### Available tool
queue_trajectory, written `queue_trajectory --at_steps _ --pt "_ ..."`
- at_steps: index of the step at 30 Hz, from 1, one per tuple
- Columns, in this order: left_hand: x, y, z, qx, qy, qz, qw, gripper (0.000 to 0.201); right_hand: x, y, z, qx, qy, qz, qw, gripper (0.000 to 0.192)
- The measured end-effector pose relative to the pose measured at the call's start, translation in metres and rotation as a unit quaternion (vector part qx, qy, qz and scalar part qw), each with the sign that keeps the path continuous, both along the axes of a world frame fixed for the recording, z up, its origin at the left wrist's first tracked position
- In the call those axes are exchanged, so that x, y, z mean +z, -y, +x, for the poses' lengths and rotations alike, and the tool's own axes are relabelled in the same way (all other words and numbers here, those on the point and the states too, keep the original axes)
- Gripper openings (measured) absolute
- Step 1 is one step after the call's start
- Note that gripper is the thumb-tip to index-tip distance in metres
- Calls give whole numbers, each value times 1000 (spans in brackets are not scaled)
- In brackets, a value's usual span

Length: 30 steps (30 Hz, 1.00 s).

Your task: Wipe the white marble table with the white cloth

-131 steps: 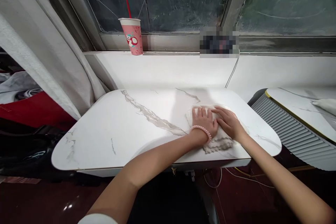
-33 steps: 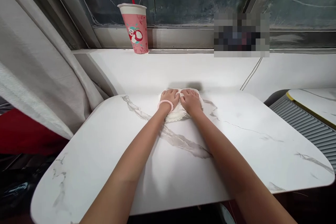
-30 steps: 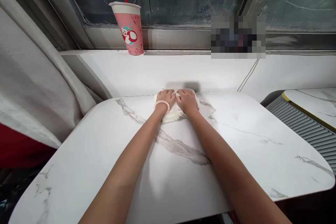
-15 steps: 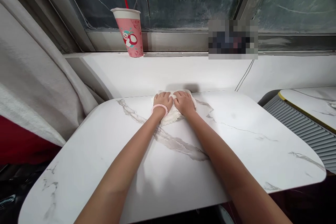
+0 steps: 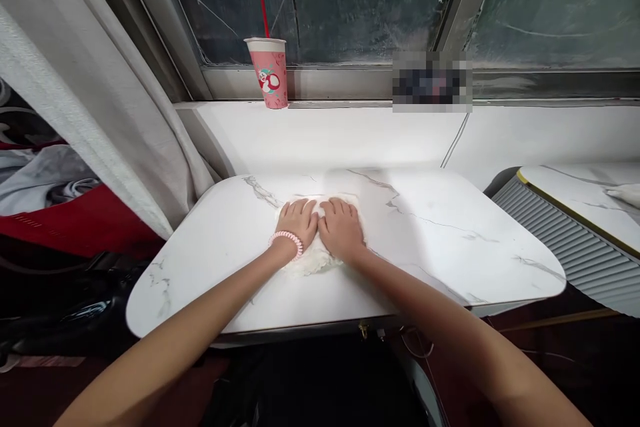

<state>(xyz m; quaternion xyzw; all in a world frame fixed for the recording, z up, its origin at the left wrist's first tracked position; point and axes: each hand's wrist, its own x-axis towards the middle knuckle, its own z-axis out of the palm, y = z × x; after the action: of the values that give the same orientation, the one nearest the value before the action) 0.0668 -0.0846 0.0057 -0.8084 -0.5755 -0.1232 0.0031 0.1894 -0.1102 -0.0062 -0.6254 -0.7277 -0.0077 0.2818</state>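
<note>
Side by side on the white marble-patterned table (image 5: 200, 227), both hands press down on a white cloth (image 5: 317, 263). My left hand (image 5: 299, 223), with a pink coil band at its wrist, lies flat with its fingers stretched forward on the cloth's left part. Flat over the right part is my right hand (image 5: 343, 227), its fingers also extended. The thumbs nearly meet in the middle. Much of the cloth is hidden under the palms; its edges show around them.
A pink paper cup (image 5: 270, 77) with a red straw stands on the window ledge. A grey curtain (image 5: 135, 113) hangs at the left. To the right are a grey ribbed panel (image 5: 560, 233) and another white tabletop (image 5: 590, 190) with a white item on it.
Both hands and the cloth have slid back from the table's far edge toward me. The camera view has shifted, so more floor and the table's near edge show.
</note>
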Motion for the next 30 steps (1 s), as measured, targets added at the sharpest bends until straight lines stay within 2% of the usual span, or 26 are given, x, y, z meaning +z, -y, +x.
queue_trajectory --at_steps 6,9,11,17,24,30 --pt "-7 40 -52 9 1 20 1000 48 -3 35 -39 52 41 31 997 32" --pt "-8 45 -69 11 7 18 1000 48 -3 41 -52 72 67 37 994 35" --pt "-7 40 -73 17 9 16 1000 47 -2 36 -56 75 78 28 994 37" --pt "-6 -9 -76 30 20 28 999 43 4 -12 -64 69 72 -11 995 38" --pt "-3 -79 -82 45 51 16 998 40 2 -78 -79 29 43 -12 999 35" --pt "-5 -131 -90 29 63 14 997 40 3 -123 -87 13 47 -21 999 36"
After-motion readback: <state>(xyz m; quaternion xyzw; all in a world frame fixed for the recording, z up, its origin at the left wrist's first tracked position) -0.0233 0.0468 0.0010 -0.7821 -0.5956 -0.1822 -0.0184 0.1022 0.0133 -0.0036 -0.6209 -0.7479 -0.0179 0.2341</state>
